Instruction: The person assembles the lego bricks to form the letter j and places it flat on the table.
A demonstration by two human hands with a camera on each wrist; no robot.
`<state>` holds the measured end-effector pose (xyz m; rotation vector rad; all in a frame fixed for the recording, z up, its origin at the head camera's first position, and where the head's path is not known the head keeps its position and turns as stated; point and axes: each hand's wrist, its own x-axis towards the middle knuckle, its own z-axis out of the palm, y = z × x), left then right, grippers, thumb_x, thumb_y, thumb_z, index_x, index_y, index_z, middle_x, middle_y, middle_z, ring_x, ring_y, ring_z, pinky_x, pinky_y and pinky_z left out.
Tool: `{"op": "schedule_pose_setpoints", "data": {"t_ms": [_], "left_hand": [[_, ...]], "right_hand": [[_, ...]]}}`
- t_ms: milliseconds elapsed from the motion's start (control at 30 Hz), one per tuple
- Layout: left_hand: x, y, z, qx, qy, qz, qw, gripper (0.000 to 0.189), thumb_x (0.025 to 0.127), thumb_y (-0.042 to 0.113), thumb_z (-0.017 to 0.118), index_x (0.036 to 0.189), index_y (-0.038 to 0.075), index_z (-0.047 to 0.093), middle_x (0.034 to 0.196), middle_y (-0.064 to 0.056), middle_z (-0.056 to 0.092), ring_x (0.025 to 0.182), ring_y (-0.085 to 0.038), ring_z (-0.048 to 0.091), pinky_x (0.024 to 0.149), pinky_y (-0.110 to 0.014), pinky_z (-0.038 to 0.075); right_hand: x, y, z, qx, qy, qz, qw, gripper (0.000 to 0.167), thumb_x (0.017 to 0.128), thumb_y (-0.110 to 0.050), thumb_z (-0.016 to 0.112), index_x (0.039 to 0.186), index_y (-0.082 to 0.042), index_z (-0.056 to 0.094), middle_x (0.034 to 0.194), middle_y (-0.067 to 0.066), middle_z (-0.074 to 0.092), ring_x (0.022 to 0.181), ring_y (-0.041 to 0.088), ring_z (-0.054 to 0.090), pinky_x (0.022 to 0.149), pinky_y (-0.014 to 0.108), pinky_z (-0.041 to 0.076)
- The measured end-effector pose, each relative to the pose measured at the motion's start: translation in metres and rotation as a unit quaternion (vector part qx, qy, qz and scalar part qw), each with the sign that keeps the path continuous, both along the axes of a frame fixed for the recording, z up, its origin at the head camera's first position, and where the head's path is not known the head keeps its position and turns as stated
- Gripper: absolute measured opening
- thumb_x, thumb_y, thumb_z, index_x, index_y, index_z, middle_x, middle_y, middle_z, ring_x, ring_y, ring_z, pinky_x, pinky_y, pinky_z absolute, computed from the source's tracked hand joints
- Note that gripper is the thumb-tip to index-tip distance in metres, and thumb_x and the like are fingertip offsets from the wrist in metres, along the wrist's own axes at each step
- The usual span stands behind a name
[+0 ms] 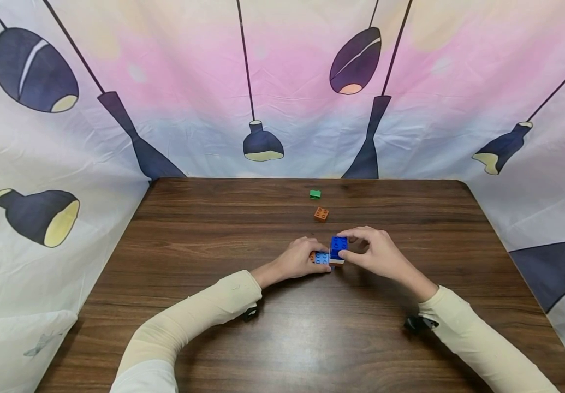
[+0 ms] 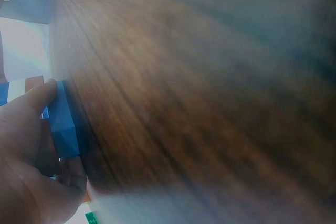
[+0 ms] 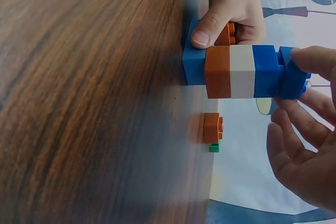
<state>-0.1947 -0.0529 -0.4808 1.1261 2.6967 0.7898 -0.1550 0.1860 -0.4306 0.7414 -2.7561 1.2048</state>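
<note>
My left hand (image 1: 298, 258) grips the base of a toy brick build low at the table, its thumb against a long blue base brick (image 3: 193, 67). Above that base rise an orange brick (image 3: 217, 73), a white brick (image 3: 242, 72) and a dark blue brick (image 3: 266, 72). A light blue brick (image 1: 321, 258) shows between the left thumb and fingers, beside the tower. With thumb and fingertips my right hand (image 1: 378, 251) pinches another blue brick (image 3: 292, 74) at the tower's top; it sits slightly tilted, with a narrow gap beneath it.
Beyond the hands, a loose orange brick (image 1: 321, 214) lies on the brown wooden table (image 1: 213, 218). A small green brick (image 1: 315, 194) is farther back, near the table's far edge. A curtain printed with lamps (image 1: 292, 82) hangs behind the table.
</note>
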Motion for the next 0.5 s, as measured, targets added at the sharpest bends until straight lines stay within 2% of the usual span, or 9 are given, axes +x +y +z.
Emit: {"op": "schedule_pose_setpoints", "data": {"t_ms": [333,500], "left_hand": [[0.0003,0.0000,0.0005,-0.010,-0.003,0.001,0.9999,0.045,0.088,0.041,0.081,0.123,0.014,0.075,0.102,0.001,0.071,0.085,-0.010,0.056,0.074,-0.026,0.043],[0.0001,0.0002,0.0007,-0.008,-0.004,0.001,1.0000,0.045,0.089,0.041,0.080,0.123,0.013,0.075,0.102,0.001,0.071,0.085,-0.010,0.057,0.073,-0.026,0.044]], "right_hand": [[-0.0015,0.0008,-0.0002,0.014,0.015,0.004,0.9998,0.038,0.089,-0.027,0.082,0.124,-0.015,0.075,0.113,0.005,0.072,0.099,0.023,0.067,0.076,0.045,0.058],[-0.0024,0.0018,0.0000,0.016,0.022,0.008,0.9996,0.038,0.089,-0.027,0.082,0.124,-0.014,0.075,0.114,0.006,0.072,0.097,0.020,0.067,0.075,0.040,0.058]]}}
